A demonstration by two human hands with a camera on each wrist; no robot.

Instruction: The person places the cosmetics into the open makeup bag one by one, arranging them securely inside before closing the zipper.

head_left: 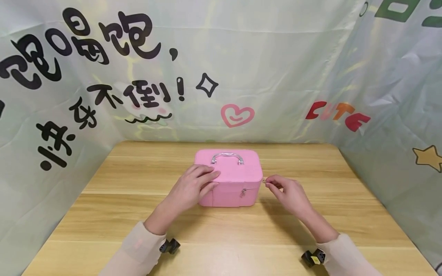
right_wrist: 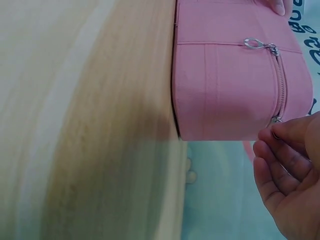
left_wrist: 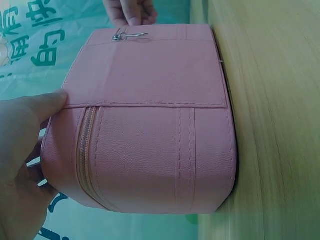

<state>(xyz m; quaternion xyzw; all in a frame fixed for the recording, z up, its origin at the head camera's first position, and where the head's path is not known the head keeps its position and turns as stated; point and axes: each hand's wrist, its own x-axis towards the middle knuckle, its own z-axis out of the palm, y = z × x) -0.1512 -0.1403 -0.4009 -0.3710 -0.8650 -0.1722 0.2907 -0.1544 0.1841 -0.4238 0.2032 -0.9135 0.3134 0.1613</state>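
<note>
A pink case [head_left: 228, 193] with a silver carrying handle [head_left: 227, 155] on its lid stands closed on the wooden table. My left hand [head_left: 191, 186] rests on the lid's front left part, its thumb at the front top edge [left_wrist: 59, 100]. With thumb and forefinger, my right hand [head_left: 288, 193] pinches a small metal zipper pull [right_wrist: 276, 120] at the case's right side. A second zipper pull [right_wrist: 255, 44] hangs at the front, and zipper teeth [right_wrist: 282, 87] run between the two pulls. More zipper [left_wrist: 86, 150] shows along the left side.
The wooden table [head_left: 224, 237] reaches to a pale cloth backdrop [head_left: 276, 65] with printed writing and a pink heart [head_left: 237, 115]. Small black devices sit at both wrists, one at the left sleeve [head_left: 134, 249] and one at the right sleeve [head_left: 345, 255].
</note>
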